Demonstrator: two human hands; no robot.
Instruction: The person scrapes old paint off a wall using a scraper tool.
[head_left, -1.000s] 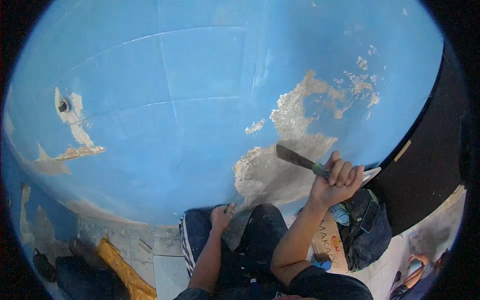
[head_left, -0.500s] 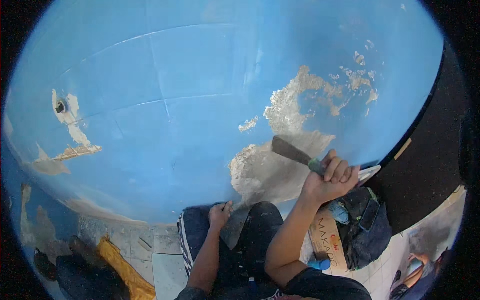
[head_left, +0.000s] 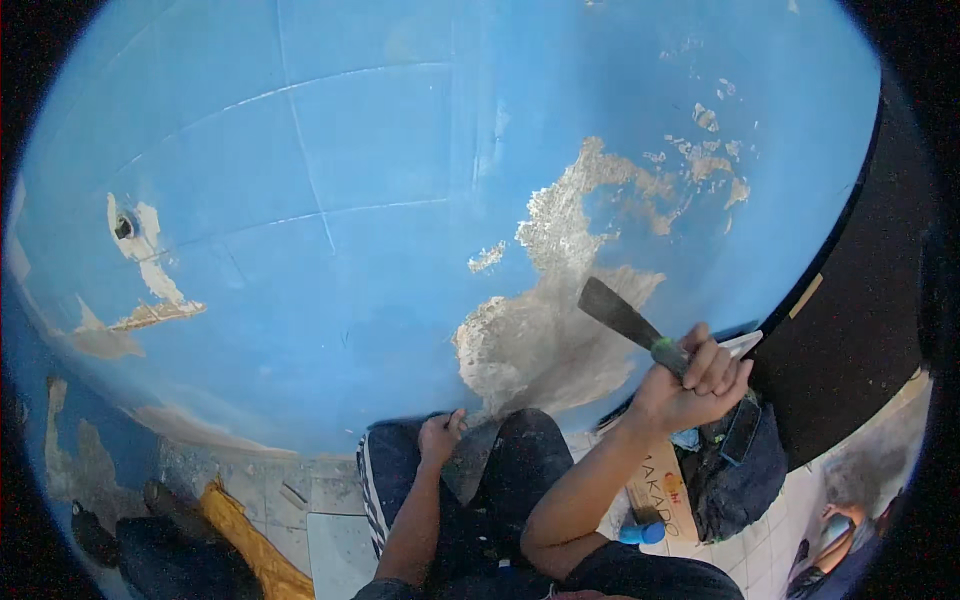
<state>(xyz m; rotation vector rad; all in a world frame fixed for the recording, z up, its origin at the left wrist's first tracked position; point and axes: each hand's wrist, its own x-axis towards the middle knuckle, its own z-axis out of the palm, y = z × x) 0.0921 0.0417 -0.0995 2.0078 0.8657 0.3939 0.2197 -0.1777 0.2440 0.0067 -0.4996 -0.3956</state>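
Your right hand (head_left: 703,382) is wrapped around the scraper (head_left: 622,312), its blade before the bare patch (head_left: 530,355) near the blue wall's (head_left: 370,280) lower edge; contact can't be judged. Your left hand (head_left: 440,437) is curled at your knee (head_left: 392,440), its grip unclear. Below your right hand, a cardboard piece (head_left: 655,485), blue bottle (head_left: 643,533) and dark cloth bundle (head_left: 765,470) bearing a phone (head_left: 740,430) crowd the floor (head_left: 340,488); a yellow sack (head_left: 250,535) lies left.

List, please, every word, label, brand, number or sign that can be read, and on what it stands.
Brown cardboard: large dark lettering and a smaller red mark; I do not copy the wording.
Blue cylinder: any print is too small to read.
Scraper in the right hand: no lettering visible.
Blue wall: no words or signs visible.
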